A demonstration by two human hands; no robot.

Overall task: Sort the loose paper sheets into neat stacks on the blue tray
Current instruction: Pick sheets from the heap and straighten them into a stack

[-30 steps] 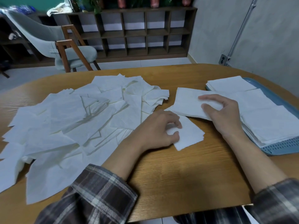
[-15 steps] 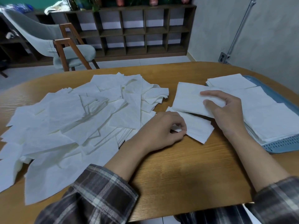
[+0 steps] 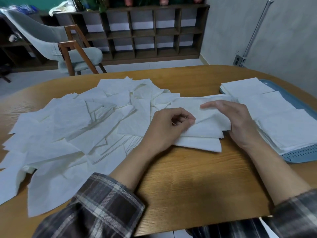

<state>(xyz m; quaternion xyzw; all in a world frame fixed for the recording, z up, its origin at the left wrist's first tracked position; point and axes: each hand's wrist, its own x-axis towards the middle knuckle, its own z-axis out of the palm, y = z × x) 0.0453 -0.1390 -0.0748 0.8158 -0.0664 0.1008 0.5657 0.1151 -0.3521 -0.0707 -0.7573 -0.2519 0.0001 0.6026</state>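
Observation:
A wide heap of loose white paper sheets (image 3: 72, 127) covers the left half of the wooden table. At the right stands the blue tray (image 3: 301, 156) with squared white stacks (image 3: 281, 121) on it. Between heap and tray I hold a small bundle of sheets (image 3: 202, 133) just above the table. My left hand (image 3: 169, 124) pinches the bundle's left corner with curled fingers. My right hand (image 3: 238, 119) grips its right edge, fingers spread over the top sheet, thumb hidden beneath.
The round wooden table (image 3: 197, 182) has bare wood in front of me. A grey chair (image 3: 68, 54) with wooden legs and a dark cubby shelf (image 3: 145, 31) stand behind the table. A grey wall with a conduit is at the right.
My left hand slid its small sheet rightward onto the sheets under my right hand. Both hands now hold the gathered bundle, lifted slightly and shifted toward the middle.

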